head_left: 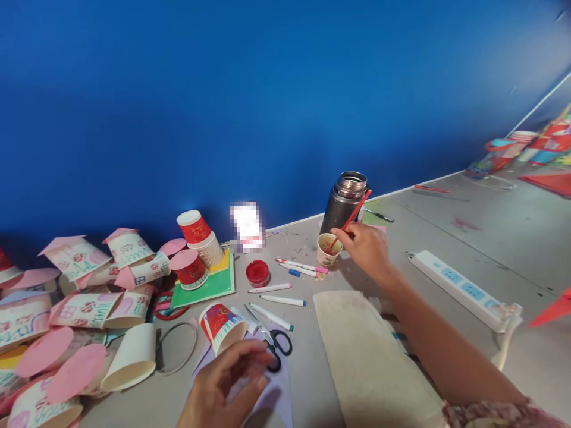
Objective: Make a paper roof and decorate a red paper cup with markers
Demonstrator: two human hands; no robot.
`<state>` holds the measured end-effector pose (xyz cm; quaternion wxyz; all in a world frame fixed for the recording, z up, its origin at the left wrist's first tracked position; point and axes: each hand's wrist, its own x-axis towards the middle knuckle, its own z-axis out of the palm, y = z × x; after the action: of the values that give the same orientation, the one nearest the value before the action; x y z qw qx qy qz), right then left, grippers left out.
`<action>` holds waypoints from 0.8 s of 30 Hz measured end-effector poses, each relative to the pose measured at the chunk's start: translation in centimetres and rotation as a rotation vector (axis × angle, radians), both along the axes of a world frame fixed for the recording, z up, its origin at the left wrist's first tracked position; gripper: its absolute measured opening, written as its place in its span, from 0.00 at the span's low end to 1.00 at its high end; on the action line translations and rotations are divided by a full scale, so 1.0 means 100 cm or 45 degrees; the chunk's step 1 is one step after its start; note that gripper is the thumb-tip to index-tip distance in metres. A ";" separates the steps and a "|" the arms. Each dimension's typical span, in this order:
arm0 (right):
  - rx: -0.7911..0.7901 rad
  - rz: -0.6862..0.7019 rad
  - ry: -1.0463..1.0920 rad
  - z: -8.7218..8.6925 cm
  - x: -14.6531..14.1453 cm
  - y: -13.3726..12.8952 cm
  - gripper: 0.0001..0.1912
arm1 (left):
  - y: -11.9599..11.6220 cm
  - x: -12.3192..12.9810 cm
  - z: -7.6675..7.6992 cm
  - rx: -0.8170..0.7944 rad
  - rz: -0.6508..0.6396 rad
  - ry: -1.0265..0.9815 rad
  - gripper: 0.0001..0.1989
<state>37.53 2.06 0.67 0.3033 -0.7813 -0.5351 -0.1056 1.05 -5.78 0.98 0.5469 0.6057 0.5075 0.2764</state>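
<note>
My right hand (368,246) pinches a slim red stick (355,209). Its lower end dips into a small paper cup (329,257) with murky, reddish contents, and the tip is hidden there. Right behind the cup stands a dark thermos bottle (339,205) without a lid. My left hand (229,380) hovers low in front, fingers curved and thumb apart, with nothing visible in it. Just beyond its fingertips lie black-handled scissors (275,348) and a tilted red-and-white decorated paper cup (219,324). Under this hand is a purple paper sheet (281,392).
Many decorated paper cups with pink paper discs (84,309) crowd the left. Stacked cups (196,232) stand on a green-and-yellow packet (205,289). Several markers (283,300) and a red round lid (257,272) lie mid-table. A white power strip (455,285) sits right, near a beige cloth (357,345).
</note>
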 end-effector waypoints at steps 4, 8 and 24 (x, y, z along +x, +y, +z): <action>-0.045 0.056 0.010 0.002 -0.003 -0.002 0.22 | 0.023 0.060 0.005 0.125 -0.139 0.076 0.28; 0.006 0.103 0.029 0.007 -0.004 -0.010 0.20 | 0.064 0.146 -0.006 0.404 -0.228 0.114 0.43; 0.339 0.222 0.268 0.039 -0.020 -0.073 0.16 | 0.082 0.179 -0.027 0.631 -0.156 0.003 0.45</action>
<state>35.53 -5.22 4.60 0.4662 -0.6917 -0.5474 -0.0665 18.92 2.45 -1.76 0.3969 0.7512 0.3872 0.3581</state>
